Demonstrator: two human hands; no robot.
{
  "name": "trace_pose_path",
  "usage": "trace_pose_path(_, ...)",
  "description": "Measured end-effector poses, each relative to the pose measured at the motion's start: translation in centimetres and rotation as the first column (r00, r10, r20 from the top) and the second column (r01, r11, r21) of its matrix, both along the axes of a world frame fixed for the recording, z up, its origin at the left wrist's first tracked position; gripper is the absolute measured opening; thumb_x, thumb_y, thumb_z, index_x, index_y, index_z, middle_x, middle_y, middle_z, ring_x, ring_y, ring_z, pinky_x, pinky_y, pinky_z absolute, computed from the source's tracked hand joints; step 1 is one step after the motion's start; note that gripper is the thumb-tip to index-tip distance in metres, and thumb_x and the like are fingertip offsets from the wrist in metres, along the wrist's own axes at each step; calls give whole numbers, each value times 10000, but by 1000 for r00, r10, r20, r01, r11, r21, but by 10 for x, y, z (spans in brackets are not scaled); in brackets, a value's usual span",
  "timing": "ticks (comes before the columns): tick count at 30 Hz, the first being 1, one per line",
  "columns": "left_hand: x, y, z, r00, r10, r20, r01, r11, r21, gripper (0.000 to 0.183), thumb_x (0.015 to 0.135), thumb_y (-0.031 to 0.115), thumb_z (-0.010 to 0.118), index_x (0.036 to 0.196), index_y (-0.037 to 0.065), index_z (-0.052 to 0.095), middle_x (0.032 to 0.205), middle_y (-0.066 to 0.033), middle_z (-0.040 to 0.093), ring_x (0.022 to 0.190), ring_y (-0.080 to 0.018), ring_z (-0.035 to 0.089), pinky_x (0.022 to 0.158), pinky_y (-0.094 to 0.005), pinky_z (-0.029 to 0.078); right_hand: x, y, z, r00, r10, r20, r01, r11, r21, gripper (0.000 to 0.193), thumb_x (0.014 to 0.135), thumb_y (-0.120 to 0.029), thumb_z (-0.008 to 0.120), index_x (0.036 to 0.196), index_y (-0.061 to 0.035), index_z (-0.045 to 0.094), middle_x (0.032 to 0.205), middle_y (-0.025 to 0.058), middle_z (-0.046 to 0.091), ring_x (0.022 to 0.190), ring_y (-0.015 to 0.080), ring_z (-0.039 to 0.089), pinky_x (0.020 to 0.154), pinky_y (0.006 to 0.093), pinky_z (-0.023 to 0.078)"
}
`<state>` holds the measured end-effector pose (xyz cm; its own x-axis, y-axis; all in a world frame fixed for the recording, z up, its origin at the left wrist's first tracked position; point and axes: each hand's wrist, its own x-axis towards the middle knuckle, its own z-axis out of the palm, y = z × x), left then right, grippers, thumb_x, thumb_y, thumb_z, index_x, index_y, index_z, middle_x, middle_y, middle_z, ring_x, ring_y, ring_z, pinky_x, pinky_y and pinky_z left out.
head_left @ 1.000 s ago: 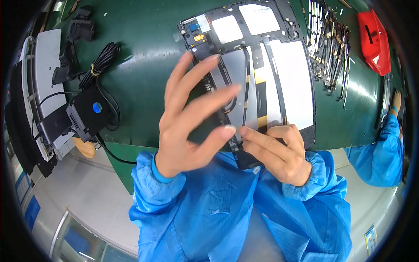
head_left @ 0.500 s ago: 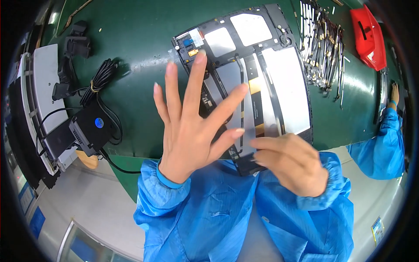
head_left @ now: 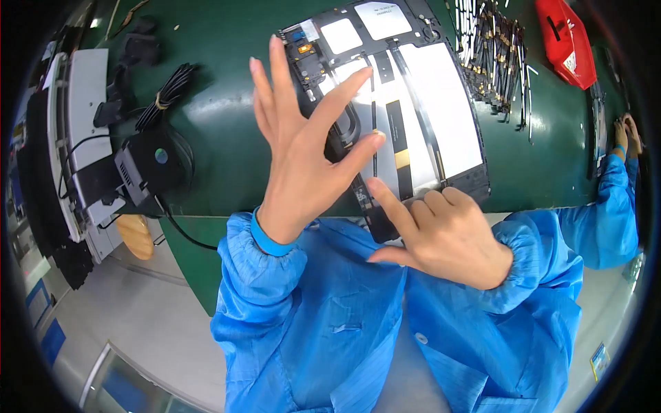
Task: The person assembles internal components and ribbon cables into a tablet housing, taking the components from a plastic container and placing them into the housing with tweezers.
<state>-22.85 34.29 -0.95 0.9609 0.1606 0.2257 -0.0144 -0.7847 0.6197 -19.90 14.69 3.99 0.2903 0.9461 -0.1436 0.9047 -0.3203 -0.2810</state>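
Observation:
An opened flat electronic device (head_left: 451, 113) lies before me, with a black frame, shiny silver panels and dark flat cables. My left hand (head_left: 296, 165) hovers over or rests on its left part, fingers spread; its index fingertip and thumb are by a thin black strip (head_left: 374, 162) running lengthwise. Near that strip's lower end is the index fingertip of my right hand (head_left: 447, 237). That hand's thumb sticks out to the left, the other fingers are curled, and nothing shows in it. Whether the fingertips press down is hard to tell.
Many loose flat cables (head_left: 492, 58) lie in a pile right of the device, with a red bin (head_left: 564, 45) beyond. Left on the green table (head_left: 220, 138) are a black boxy device (head_left: 148, 165) and a bundled cord (head_left: 165, 103). A co-worker's hand (head_left: 620, 138) shows far right.
My right hand's index finger has stretched out to the strip and its thumb has spread away. My left thumb and index finger have shifted along the strip. The whole view has tilted slightly.

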Motion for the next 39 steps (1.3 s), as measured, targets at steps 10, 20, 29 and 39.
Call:
trace_pose_path(10, -59, -18, -16, 963, 267, 32, -251, 937, -243, 654, 953, 458, 393, 1421, 11, 296, 1481, -236, 202, 1384, -434, 112, 1113, -486, 108, 24, -31, 3, 885, -430, -176, 465, 828, 314, 697, 686, -413, 765, 1213, -9, 556, 632, 109, 591, 542, 247, 596, 532, 343, 471)
trace_pose_path(20, -80, -75, 6, 958, 255, -130, -276, 708, -650, 654, 892, 243, 558, 1423, -23, 284, 1466, -199, 283, 1355, -333, 267, 1112, -430, 185, 49, -72, -8, 467, -460, -755, 771, 630, 94, 574, 757, -210, 766, 1204, 73, 544, 639, 198, 543, 597, 109, 542, 548, 282, 463)
trace_pose_path(29, 26, 14, 68, 942, 318, 107, 60, 155, -986, 365, 945, 183, 509, 1255, -8, 505, 1280, -164, 540, 1167, -252, 521, 1025, -394, 396, 54, -102, -1, 653, -349, -673, 757, 296, 582, 336, 744, -136, 765, 1040, -18, 660, 716, 156, 645, 497, 219, 566, 486, 300, 461)
trace_pose_path(39, 299, 107, 14, 997, 76, 12, -17, 369, -929, 444, 937, 159, 525, 1359, 58, 429, 1269, -87, 548, 1111, -232, 550, 979, -393, 404, 41, -183, -60, 311, -832, -460, 793, -40, 608, 84, 764, -7, 687, 841, 2, 658, 722, 136, 651, 576, 270, 622, 532, 336, 479)
